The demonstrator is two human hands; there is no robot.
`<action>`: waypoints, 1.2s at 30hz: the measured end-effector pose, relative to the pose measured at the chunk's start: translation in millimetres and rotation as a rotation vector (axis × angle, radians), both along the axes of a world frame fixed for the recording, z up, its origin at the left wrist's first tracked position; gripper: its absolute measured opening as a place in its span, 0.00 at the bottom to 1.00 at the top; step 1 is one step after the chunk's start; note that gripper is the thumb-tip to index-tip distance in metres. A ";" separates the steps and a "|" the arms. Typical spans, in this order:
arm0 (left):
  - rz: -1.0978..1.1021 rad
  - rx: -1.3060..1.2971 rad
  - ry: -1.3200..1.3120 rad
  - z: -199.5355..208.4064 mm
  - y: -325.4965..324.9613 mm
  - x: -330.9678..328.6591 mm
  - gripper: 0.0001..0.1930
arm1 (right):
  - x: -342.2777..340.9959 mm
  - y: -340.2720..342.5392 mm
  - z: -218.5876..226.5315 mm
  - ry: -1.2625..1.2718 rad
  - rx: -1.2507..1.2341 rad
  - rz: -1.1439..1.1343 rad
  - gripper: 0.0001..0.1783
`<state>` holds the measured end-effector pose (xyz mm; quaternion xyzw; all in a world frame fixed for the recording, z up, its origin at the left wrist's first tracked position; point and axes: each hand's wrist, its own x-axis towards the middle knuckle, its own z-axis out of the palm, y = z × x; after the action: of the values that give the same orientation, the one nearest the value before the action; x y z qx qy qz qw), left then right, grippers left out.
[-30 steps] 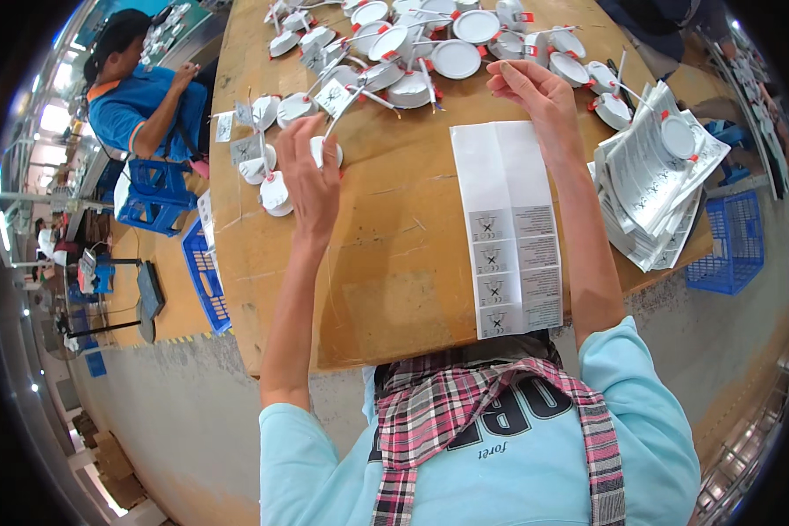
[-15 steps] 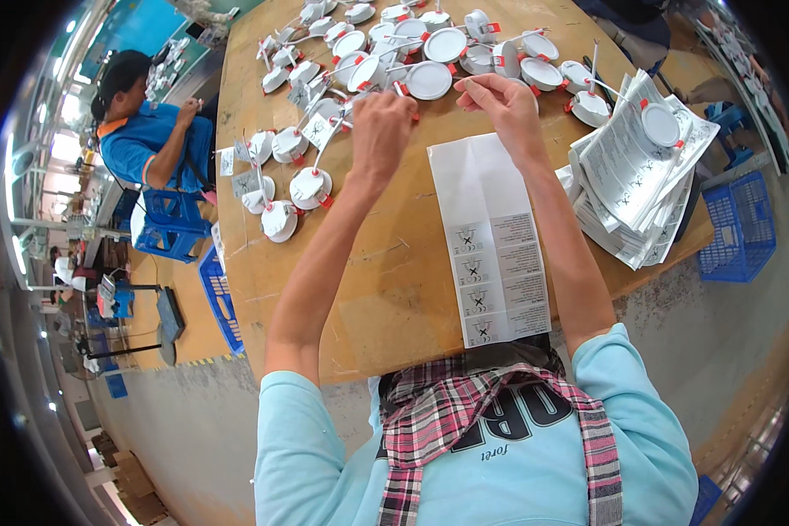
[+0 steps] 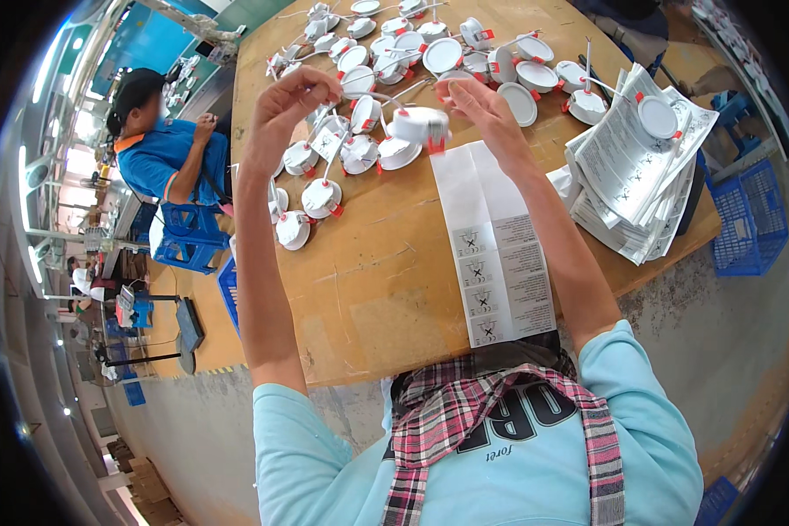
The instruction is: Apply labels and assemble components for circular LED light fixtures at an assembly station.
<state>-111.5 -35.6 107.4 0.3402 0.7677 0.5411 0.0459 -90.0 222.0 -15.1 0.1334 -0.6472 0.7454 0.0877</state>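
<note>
My left hand is raised over the far left of the table, its fingers pinched on the white cable of a round downlight. The lamp hangs in the air to the right of this hand, blurred by motion, with a red clip at its lower edge. Close beside the lamp is my right hand, thumb and fingers slightly apart, with nothing seen in them. Below it a long white sheet of printed labels lies on the table, partly covered by my right forearm.
Many white downlights with red clips spread over the wooden table. A pile of printed sheets stands at the right, one downlight on top. Blue crates stand beyond the right edge. Another person sits at the left.
My left hand has moved left and up, drawing a downlight by its cable out over the table. My right hand has shifted slightly left, its fingers parting. The view has turned a little.
</note>
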 end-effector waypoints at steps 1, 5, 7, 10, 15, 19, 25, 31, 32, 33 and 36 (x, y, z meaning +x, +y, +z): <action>0.007 0.001 0.003 1.1 -2.1 6.3 0.07 | 2.8 -1.7 2.7 -0.012 -0.094 0.174 0.19; -0.138 -0.065 -0.092 -6.5 -7.3 25.3 0.07 | 22.9 -30.5 6.5 0.031 -0.021 0.665 0.18; -0.109 -0.083 -0.186 -13.3 -13.4 34.6 0.06 | 37.1 -41.6 13.0 0.016 0.090 0.780 0.15; -0.059 0.008 -0.232 -30.3 -24.7 42.9 0.08 | 43.9 -52.4 11.0 -0.099 0.092 0.803 0.12; 0.402 0.333 -0.170 -90.8 -36.2 70.8 0.27 | 47.8 -68.3 -8.6 -0.173 0.117 0.646 0.10; 0.433 -0.092 -0.105 -128.2 -2.4 134.8 0.39 | 53.2 -77.6 -21.6 -0.287 0.122 0.461 0.10; 0.535 -0.396 -0.024 -147.0 19.1 159.5 0.31 | 52.1 -81.5 -33.3 -0.280 0.184 0.558 0.15; 0.497 -0.471 0.095 -159.1 17.0 164.1 0.27 | 48.5 -86.2 -35.5 -0.380 -0.084 0.532 0.22; 0.497 -0.465 0.135 -158.7 18.8 164.7 0.26 | 47.9 -84.0 -34.0 -0.384 -0.082 0.530 0.22; 0.497 -0.462 0.132 -158.8 20.4 164.3 0.26 | 46.9 -80.4 -32.3 -0.414 -0.129 0.538 0.21; 0.491 -0.468 0.165 -157.9 23.5 163.3 0.26 | 44.4 -72.8 -29.3 -0.449 -0.179 0.528 0.21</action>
<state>51.8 -12.1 -50.5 0.1685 0.9310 0.3158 -0.0711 -45.6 149.2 -44.4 0.1208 -0.5258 0.8068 -0.2409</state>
